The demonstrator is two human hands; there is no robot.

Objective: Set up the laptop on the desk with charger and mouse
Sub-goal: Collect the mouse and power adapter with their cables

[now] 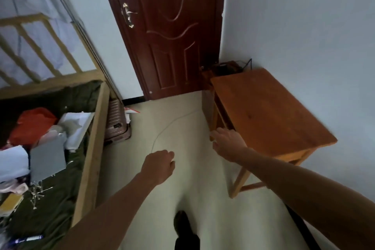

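Dim, soft indoor light; slight motion blur, wide-angle bending at edges.

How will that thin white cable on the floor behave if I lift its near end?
Probably floppy: the white cable lies in a loose curve on the floor, so it should droop. It looks thin, so likely light. Its far part runs toward the desk, so it may drag or snag there.

1 tabletop (269, 107), 1 door (170, 26), 1 bed (95, 128), 1 suitcase (117, 124), 1 white cable (162, 130) on the floor (192, 178), 1 shoe (182, 223), 2 hands: left hand (160, 165), right hand (227, 141)
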